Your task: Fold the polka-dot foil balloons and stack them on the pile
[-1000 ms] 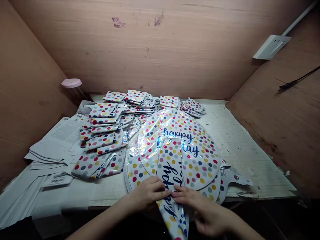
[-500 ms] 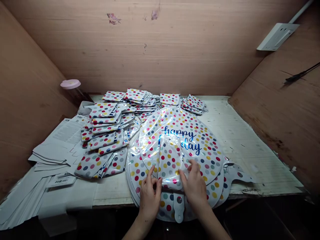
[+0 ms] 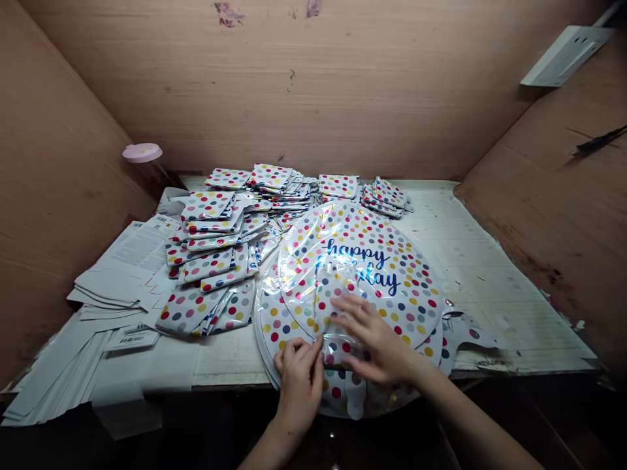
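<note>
In front of me a polka-dot foil balloon (image 3: 325, 304), partly folded into a narrow strip, lies on a stack of flat round foil balloons (image 3: 416, 261) with blue "happy birthday" lettering. My left hand (image 3: 300, 372) pinches the strip's lower left edge between thumb and fingers. Over the strip's right part, my right hand (image 3: 375, 336) lies with fingers spread, slightly blurred, and hides some of the lettering and dots. A pale balloon tail (image 3: 355, 395) sticks out below the strip, between my wrists.
Piles of folded dotted balloons (image 3: 210, 264) stand at the left and along the back. Printed cards (image 3: 110, 284) and a fan of white paper strips (image 3: 53, 372) lie far left. Behind them is a pink-lidded jar (image 3: 142, 154). Wooden panels enclose the table (image 3: 509, 294); a socket (image 3: 565, 57) is upper right.
My right hand has swung up and left across the strip, its fingers now spread. My left hand has closed at the strip's lower left edge. The view has shifted slightly.
</note>
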Tool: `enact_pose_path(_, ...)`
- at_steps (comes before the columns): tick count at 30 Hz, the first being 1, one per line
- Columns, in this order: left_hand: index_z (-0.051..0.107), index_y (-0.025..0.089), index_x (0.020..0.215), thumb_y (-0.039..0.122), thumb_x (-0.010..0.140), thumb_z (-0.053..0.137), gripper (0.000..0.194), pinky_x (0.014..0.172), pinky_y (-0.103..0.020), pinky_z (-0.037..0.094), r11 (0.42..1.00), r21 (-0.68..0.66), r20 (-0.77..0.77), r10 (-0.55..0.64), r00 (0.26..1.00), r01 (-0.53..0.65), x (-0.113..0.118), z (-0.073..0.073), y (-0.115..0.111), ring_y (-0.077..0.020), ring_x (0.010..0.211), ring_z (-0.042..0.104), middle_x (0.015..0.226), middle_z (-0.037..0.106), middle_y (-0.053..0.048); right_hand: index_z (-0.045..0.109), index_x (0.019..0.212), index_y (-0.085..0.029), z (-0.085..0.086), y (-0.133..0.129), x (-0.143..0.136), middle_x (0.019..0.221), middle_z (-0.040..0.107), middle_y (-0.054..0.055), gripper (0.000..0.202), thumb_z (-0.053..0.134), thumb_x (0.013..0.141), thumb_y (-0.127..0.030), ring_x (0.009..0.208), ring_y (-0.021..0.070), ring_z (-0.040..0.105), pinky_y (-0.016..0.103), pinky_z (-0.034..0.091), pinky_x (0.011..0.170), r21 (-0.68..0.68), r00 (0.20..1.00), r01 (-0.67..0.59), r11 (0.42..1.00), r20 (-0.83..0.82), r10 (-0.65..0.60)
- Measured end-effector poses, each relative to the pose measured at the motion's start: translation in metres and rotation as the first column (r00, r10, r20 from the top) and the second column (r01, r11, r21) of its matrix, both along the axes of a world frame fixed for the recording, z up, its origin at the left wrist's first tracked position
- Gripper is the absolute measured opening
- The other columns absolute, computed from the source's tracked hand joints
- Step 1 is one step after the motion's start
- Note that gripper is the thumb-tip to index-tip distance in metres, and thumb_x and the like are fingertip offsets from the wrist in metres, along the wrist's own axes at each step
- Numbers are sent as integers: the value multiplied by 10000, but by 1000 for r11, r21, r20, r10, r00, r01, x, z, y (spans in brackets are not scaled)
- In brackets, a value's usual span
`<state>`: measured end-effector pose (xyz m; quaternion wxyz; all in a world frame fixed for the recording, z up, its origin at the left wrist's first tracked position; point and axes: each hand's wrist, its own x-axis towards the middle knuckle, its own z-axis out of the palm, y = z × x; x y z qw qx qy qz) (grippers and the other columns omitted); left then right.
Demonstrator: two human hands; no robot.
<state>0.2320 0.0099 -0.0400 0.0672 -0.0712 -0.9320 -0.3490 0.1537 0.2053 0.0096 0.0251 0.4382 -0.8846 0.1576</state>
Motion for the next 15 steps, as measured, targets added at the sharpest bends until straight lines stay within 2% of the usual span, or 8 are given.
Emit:
enact_pose_path(2, 578, 222, 1276, 243, 908, 504, 376, 885, -469, 362, 1000, 3, 18, -23, 1000, 23, 2, 1, -1, -271, 1026, 503, 925, 670, -67, 438, 1392, -86, -6, 10, 28, 1511, 323, 141, 584, 529, 839, -250, 1412, 307, 238, 461, 364, 1102, 78, 994, -55, 995, -85, 62)
enact_pose_path(5, 580, 221, 1275, 330, 819, 639, 473, 883, -485, 399, 998, -45, 60, -40, 997, 43, 4, 7, -4, -301, 1048, 500, 993, 651, -89, 478, 1326, 23, -26, 12, 53, 1440, 400, 234, 512, 481, 819, -49, 1380, 342, 299, 455, 448, 1042, 142, 960, 2, 990, -278, 38)
enact_pose_path(7, 588, 235, 1260, 337, 728, 724, 558, 898, -514, 409, 993, -117, 55, -27, 998, 34, 2, 12, -10, -337, 1108, 481, 1096, 617, -112, 493, 1304, 35, -33, 11, 60, 1419, 423, 245, 477, 469, 829, -5, 1376, 352, 297, 456, 460, 1033, 135, 940, -5, 991, -338, 51)
enact_pose_path(9, 583, 249, 1259, 288, 695, 741, 586, 994, -568, 344, 975, -191, -5, -117, 993, 114, -6, 17, -19, -374, 1254, 392, 1297, 527, -131, 498, 1295, 34, -29, 12, 63, 1402, 450, 239, 466, 460, 831, 7, 1387, 339, 277, 450, 451, 1045, 60, 943, -35, 998, -328, 53)
enact_pose_path(11, 581, 258, 1249, 219, 768, 663, 490, 1105, -566, 221, 908, -238, -79, -372, 925, 345, -17, 18, -29, -333, 1369, 296, 1416, 457, -99, 500, 1302, 3, -16, 18, 67, 1408, 458, 209, 476, 461, 828, -9, 1404, 305, 249, 429, 429, 1066, -18, 976, -73, 997, -205, 68)
enact_pose_path(13, 603, 244, 1205, 168, 867, 533, 354, 1155, -502, 172, 798, -242, -135, -590, 796, 551, -28, 15, -37, -244, 1373, 344, 1379, 524, -66, 477, 1341, -55, -4, 27, 69, 1457, 405, 177, 508, 536, 846, -151, 1417, 285, 225, 419, 404, 1083, -47, 993, -112, 993, 23, 113)
enact_pose_path(14, 620, 233, 1167, 151, 901, 469, 317, 1158, -473, 186, 771, -227, -157, -632, 759, 595, -32, 13, -40, -210, 1337, 408, 1322, 580, -60, 453, 1369, -90, -1, 33, 69, 1485, 364, 163, 560, 575, 847, -252, 1419, 279, 221, 420, 392, 1088, -47, 981, -125, 991, 143, 131)
enact_pose_path(15, 631, 223, 1137, 143, 921, 420, 312, 1153, -452, 209, 771, -201, -168, -634, 755, 604, -34, 12, -41, -188, 1292, 468, 1268, 621, -60, 433, 1389, -124, -1, 37, 68, 1503, 335, 152, 609, 595, 843, -340, 1418, 274, 231, 424, 382, 1091, -54, 961, -124, 991, 242, 134)
